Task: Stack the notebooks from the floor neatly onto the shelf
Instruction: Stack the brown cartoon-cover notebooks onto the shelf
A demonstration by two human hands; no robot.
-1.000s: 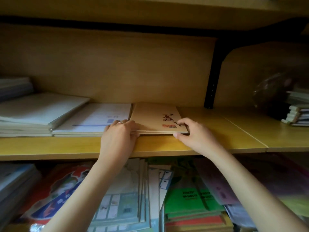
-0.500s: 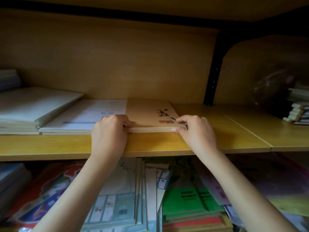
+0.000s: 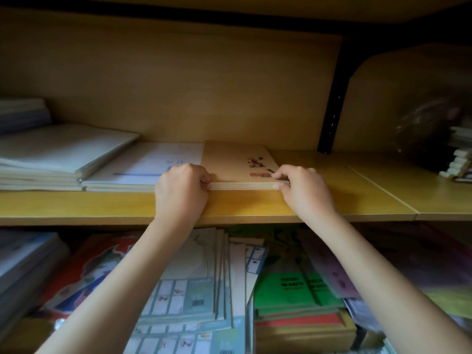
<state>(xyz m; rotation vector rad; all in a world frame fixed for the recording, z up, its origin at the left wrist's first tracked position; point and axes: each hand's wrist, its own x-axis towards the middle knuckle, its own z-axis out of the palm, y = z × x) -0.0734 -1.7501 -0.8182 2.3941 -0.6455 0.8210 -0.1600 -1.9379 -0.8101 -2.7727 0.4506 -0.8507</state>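
A small stack of tan notebooks (image 3: 229,159) with a red drawing on the top cover lies flat on the yellow wooden shelf (image 3: 332,200). My left hand (image 3: 180,190) grips the stack's near left corner with curled fingers. At the near right corner my right hand (image 3: 302,190) pinches the stack, thumb against the page edges and fingers on the cover. The stack's front edge looks even. A white notebook pile (image 3: 143,167) touches it on the left.
Taller white stacks (image 3: 58,154) fill the shelf's left end. A black bracket (image 3: 332,118) stands behind on the right, with more books (image 3: 458,162) at the far right. The lower shelf holds green pads (image 3: 293,290), sheet packs (image 3: 184,297) and coloured folders.
The tan stack has been squared up: its skewed covers now line up. Both hands slid along the front edge to its corners, and the view moved closer.
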